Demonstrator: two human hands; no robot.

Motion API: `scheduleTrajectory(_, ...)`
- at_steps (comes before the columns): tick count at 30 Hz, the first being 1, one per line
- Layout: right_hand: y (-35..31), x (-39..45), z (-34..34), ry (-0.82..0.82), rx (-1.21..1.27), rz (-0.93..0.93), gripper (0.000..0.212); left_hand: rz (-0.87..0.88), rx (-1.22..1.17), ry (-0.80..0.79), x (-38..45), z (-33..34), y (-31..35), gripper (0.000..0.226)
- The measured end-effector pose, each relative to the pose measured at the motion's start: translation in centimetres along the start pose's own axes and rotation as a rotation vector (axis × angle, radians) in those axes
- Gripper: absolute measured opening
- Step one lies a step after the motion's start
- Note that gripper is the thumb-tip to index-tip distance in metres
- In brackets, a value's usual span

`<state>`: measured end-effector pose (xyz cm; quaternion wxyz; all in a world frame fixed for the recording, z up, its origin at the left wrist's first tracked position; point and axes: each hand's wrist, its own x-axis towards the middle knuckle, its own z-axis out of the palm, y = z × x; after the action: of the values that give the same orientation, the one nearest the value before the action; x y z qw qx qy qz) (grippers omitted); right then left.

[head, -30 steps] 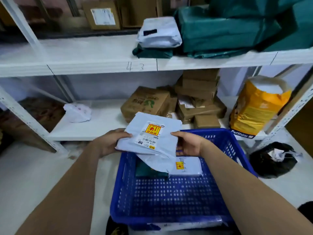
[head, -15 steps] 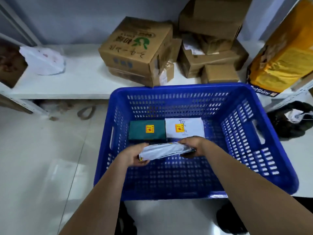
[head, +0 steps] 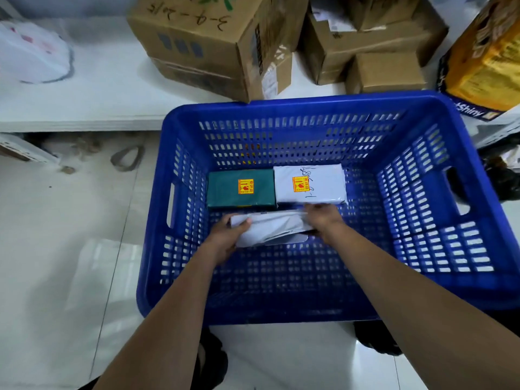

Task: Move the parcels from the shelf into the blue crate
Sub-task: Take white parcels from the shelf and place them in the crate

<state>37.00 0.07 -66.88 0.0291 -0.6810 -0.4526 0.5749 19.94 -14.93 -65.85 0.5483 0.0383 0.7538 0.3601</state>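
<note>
The blue crate (head: 422, 277) stands on the floor in front of the low shelf (head: 84, 102). Inside it, against the far wall, lie a dark green parcel (head: 242, 190) and a white parcel (head: 311, 182), each with a yellow sticker. Just in front of them I hold a flat white parcel (head: 270, 228) low in the crate, my left hand (head: 228, 235) gripping its left end and my right hand (head: 323, 218) its right end. Whether it touches the crate floor is hidden.
On the shelf behind the crate stand several brown cardboard boxes (head: 213, 43), a white plastic bag (head: 33, 52) at the left and a yellow pet-food bag (head: 486, 57) at the right. A black bag (head: 503, 175) lies on the floor at the right.
The white parcel has gone from in front of the shelf down into the crate, held by both hands. My view has tilted down and closer to the crate.
</note>
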Motion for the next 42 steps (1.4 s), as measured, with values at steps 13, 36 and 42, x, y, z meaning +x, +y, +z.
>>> scheduleTrajectory(13,0.5,-0.4,0.5,0.349,-1.036,-0.739,0.051,0.320,0.434,0.246,2.9,0.4,-0.7,0.056)
scheduleTrajectory(36,1.6,1.3,4.9,0.418,-1.158,-0.852,0.055,0.809,1.342,0.565,4.9,5.6,-0.7,0.049)
scheduleTrajectory(42,1.2,1.5,4.9,0.468,-0.945,-0.784,0.057,0.810,1.372,0.562,5.6,5.5,-0.6,0.049)
